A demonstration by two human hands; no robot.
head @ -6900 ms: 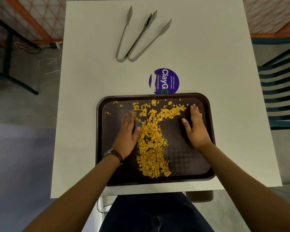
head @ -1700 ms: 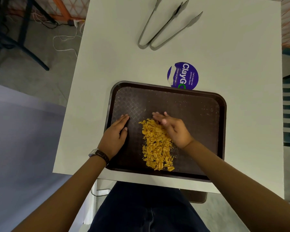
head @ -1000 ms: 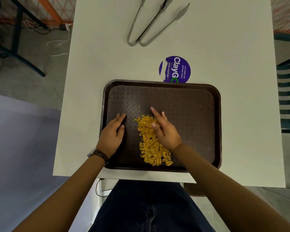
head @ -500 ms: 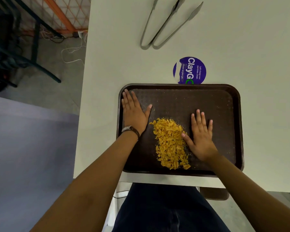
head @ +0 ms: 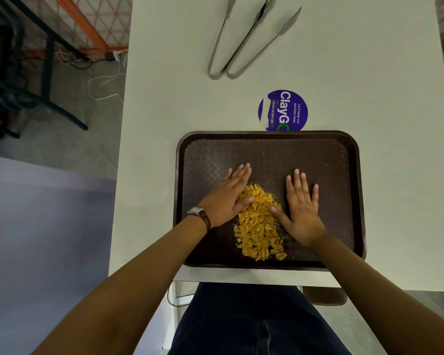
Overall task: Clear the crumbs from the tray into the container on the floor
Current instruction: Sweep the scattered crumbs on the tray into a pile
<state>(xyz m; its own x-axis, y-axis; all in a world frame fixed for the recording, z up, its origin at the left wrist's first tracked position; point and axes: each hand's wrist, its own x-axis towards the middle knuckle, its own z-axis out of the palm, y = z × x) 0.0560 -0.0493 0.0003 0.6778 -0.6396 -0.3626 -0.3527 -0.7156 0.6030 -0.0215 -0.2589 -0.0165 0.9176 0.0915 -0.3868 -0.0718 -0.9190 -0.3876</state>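
A dark brown tray (head: 344,155) lies on the white table at its near edge. A heap of yellow crumbs (head: 260,226) sits in the tray's near middle. My left hand (head: 228,198), with a wristwatch, lies flat against the heap's left side, its thumb on the crumbs. My right hand (head: 301,211) lies flat with fingers spread on the heap's right side, thumb touching the crumbs. Neither hand holds anything. A brown container (head: 324,295) shows partly under the table's near edge, on the floor to my right.
Two metal tongs (head: 244,47) lie at the far side of the table (head: 395,98). A round purple sticker (head: 283,111) sits just beyond the tray. Chair legs and cables are on the floor to the left. My lap is below the table edge.
The scattered crumbs have been gathered into one narrow heap. In the last half second my left hand slid from the tray's left rim in against the heap.
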